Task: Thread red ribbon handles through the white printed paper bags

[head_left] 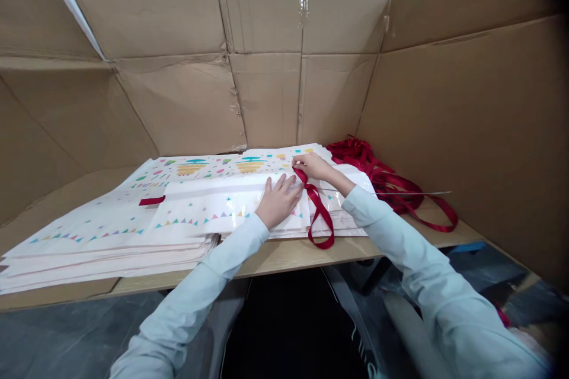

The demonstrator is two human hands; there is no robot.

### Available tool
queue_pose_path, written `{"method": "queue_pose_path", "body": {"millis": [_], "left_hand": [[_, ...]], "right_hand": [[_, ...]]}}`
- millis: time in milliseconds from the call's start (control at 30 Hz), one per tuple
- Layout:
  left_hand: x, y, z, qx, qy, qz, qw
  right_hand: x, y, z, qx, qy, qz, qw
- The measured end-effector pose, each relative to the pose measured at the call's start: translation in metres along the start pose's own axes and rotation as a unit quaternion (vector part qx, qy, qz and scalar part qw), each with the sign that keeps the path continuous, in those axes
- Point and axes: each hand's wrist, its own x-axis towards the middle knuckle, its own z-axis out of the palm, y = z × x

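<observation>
At centre frame, the left hand (279,202) lies flat on a stack of printed paper bags (106,243) while the right hand (313,166) pinches a red ribbon (320,219) at the top bag's edge, beside a loose ribbon heap (377,169) on the desk (284,260).

No readable text — printed bags (208,207), shapes only

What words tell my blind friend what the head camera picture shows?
The right hand pinches a red ribbon while the left hand presses down a white paper bag printed with colourful shapes, on a stack on a wooden table. More ribbon lies heaped behind, and cardboard walls stand around.
</observation>
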Motion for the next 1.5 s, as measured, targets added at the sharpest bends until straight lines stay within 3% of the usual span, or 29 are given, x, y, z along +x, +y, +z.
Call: {"method": "queue_pose_path", "body": {"millis": [167, 367, 500, 667, 800, 900, 1133, 1267, 1500], "left_hand": [[0.003, -0.009, 0.006, -0.002, 0.015, 0.049, 0.999], [0.004, -0.018, 0.011, -0.026, 0.011, 0.072, 0.997], [0.002, -0.019, 0.014, -0.033, 0.025, 0.081, 0.996], [0.001, -0.019, 0.020, -0.037, 0.032, 0.088, 0.995], [0.000, -0.019, 0.022, -0.040, 0.037, 0.086, 0.995], [0.000, -0.018, 0.022, -0.042, 0.038, 0.075, 0.996], [0.000, -0.017, 0.020, -0.035, 0.042, 0.077, 0.996], [0.000, -0.017, 0.022, -0.031, 0.053, 0.083, 0.995], [0.000, -0.016, 0.021, -0.034, 0.062, 0.080, 0.994]], "right_hand": [[0.004, 0.009, 0.011, 0.084, 0.011, -0.046, 0.995], [-0.013, 0.014, 0.022, 0.113, 0.135, -0.039, 0.984], [-0.056, 0.031, 0.018, 0.153, 0.180, -0.015, 0.972], [-0.125, 0.061, 0.006, 0.094, 0.140, -0.010, 0.986], [-0.150, 0.073, 0.001, 0.052, 0.127, -0.010, 0.990], [-0.146, 0.075, -0.005, 0.036, 0.120, -0.012, 0.992], [-0.108, 0.081, -0.022, 0.037, 0.127, -0.008, 0.991], [-0.093, 0.072, -0.012, 0.070, 0.102, -0.022, 0.992], [-0.079, 0.030, 0.007, 0.089, 0.097, -0.059, 0.990]]}}
